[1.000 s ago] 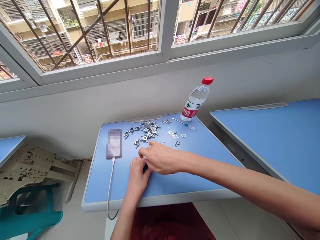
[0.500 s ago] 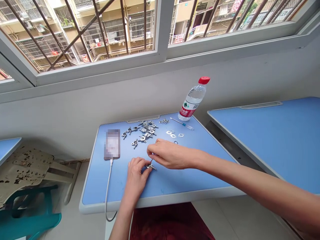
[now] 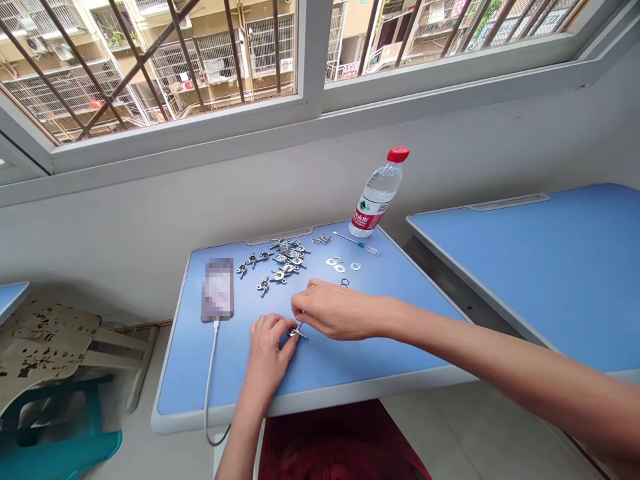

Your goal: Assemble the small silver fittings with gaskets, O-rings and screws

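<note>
Two hands at blue bench: L hand gripped small metal fitting, R hand pinched thin pin to it. Nearby: loose fittings, phone, screwdriver, water bottle.

Bright daylight from the barred window leaves only a faint shadow under the left hand, with wide-angle bending at the frame's edges.

Water bottle with red cap is standing upright at the far edge of the table. Blurred phone is lying flat, white charging cable trailing over the near edge; second blue table is standing to the right.
</note>
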Action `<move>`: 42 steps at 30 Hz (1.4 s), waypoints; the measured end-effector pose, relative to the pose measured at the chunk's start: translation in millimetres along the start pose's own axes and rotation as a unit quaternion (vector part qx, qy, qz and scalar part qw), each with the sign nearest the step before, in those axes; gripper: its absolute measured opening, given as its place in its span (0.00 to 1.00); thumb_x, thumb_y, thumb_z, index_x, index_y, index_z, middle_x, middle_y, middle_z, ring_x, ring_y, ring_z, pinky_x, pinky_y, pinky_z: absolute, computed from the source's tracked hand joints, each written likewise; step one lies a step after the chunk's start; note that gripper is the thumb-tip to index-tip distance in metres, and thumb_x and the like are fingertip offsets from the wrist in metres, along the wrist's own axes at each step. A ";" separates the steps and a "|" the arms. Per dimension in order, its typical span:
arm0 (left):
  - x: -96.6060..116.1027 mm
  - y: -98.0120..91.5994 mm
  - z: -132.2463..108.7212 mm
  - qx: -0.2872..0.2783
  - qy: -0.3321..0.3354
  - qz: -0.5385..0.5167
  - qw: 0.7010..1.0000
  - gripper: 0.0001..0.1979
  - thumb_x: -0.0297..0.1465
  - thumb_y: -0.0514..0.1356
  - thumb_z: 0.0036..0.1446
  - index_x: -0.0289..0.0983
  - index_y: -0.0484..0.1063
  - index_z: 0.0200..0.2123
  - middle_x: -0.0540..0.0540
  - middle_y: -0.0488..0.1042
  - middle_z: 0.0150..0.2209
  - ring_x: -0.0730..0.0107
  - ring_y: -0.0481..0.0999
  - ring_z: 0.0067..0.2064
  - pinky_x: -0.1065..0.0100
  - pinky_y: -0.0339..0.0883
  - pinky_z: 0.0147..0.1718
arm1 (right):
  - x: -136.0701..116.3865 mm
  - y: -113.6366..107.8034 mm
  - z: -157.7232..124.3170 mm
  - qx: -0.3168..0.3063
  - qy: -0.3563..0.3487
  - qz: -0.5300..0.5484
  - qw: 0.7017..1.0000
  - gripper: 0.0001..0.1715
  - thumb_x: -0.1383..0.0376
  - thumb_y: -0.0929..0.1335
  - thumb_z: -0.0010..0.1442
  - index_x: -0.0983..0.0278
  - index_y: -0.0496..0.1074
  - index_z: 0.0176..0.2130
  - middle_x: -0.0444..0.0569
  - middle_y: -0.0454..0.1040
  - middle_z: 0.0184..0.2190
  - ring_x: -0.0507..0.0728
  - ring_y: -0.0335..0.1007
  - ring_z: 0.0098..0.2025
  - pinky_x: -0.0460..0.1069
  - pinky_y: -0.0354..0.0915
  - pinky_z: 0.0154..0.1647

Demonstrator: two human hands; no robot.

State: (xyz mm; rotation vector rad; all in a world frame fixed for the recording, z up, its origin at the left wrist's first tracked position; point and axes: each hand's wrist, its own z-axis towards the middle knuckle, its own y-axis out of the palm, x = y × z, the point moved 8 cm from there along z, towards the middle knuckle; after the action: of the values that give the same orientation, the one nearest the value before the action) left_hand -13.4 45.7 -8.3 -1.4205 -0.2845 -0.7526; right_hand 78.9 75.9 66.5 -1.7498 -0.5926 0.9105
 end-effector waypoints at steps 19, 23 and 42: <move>1.4 -1.0 -0.5 0.018 0.013 0.008 1.000 0.07 0.26 0.58 0.61 0.43 0.73 0.40 0.48 0.76 0.41 0.61 0.71 0.43 0.60 0.62 0.43 | -11.5 1.5 9.9 -0.022 -0.019 -0.141 0.990 0.08 0.70 0.62 0.66 0.68 0.69 0.35 0.46 0.69 0.21 0.53 0.53 0.23 0.49 0.49 0.31; 1.9 -2.4 -0.8 0.025 0.010 0.006 1.000 0.05 0.26 0.58 0.61 0.42 0.72 0.39 0.48 0.76 0.40 0.61 0.71 0.42 0.60 0.62 0.42 | -17.0 4.0 14.2 -0.006 -0.049 -0.165 0.985 0.09 0.73 0.63 0.64 0.67 0.69 0.33 0.45 0.70 0.20 0.50 0.46 0.19 0.50 0.49 0.34; -19.4 -4.2 -9.1 0.043 -0.116 -0.130 0.984 0.17 0.26 0.60 0.53 0.41 0.65 0.47 0.47 0.74 0.41 0.61 0.74 0.43 0.57 0.68 0.45 | -14.2 10.6 1.0 -0.003 -0.060 -0.157 0.986 0.11 0.79 0.60 0.53 0.65 0.64 0.34 0.45 0.68 0.23 0.51 0.40 0.19 0.50 0.45 0.33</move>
State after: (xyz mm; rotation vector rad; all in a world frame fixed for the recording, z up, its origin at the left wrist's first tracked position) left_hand -32.7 43.0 -18.2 -1.4050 -0.6863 -0.7764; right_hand 69.4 62.1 60.6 -1.5580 -0.9211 0.7942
